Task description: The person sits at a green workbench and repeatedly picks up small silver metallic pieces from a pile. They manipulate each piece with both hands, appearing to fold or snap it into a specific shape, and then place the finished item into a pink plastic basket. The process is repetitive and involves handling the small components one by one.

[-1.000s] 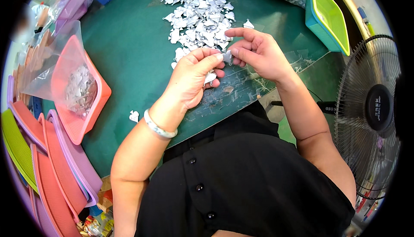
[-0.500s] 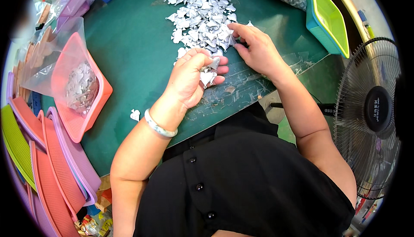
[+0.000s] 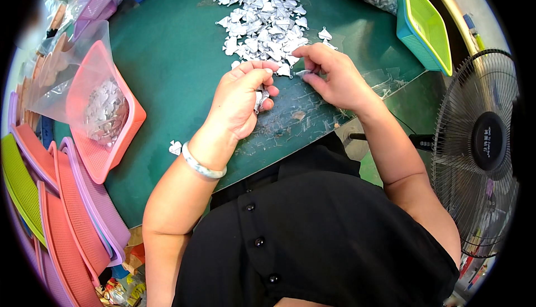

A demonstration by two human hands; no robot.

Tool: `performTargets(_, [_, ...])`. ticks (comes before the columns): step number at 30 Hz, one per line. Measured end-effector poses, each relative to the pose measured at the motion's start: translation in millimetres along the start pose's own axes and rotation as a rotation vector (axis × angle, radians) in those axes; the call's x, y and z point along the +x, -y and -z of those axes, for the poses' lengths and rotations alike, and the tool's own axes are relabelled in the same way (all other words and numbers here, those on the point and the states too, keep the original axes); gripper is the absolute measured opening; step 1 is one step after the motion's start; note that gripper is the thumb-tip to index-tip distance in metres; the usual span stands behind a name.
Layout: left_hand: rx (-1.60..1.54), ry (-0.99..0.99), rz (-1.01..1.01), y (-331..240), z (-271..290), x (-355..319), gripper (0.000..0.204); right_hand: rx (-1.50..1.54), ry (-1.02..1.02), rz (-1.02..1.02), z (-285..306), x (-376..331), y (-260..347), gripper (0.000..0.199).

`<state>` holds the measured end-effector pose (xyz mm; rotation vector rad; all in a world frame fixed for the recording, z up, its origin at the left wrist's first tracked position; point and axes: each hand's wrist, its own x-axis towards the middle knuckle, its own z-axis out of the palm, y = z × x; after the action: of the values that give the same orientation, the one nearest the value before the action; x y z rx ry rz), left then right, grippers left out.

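Silver spade-shaped charms (image 3: 260,100) are held in curled fingers (image 3: 271,91) of left hand (image 3: 239,93). Single charm (image 3: 303,74) is pinched by right hand (image 3: 336,76), thumb and fingers narrow. Charm pile (image 3: 262,27) is spread just beyond on green counter (image 3: 167,72); turquoise basket (image 3: 414,37) is set farther right.

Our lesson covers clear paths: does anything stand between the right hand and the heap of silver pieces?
Nothing visible does. The right hand, pinching a piece, is beside the heap; the left hand is off to the left, not between them.
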<state>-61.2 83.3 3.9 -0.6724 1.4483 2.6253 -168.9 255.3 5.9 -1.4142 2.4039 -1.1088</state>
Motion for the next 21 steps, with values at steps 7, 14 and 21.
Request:
performTargets(7, [-0.054,0.051,0.113,1.0,-7.2,-4.3,0.028,0.283,-0.106,0.230,-13.8,0.7,20.2,0.044])
performTargets(14, [-0.069,0.023,0.090,-3.1,-2.2,-3.2,0.034,-0.077,-0.098,0.127,-17.1,4.5,7.6,0.045])
performTargets(21, [-0.058,0.004,0.091,-3.0,-3.6,-4.1,0.036,-0.214,-0.106,0.137,-21.3,4.2,4.7,0.038])
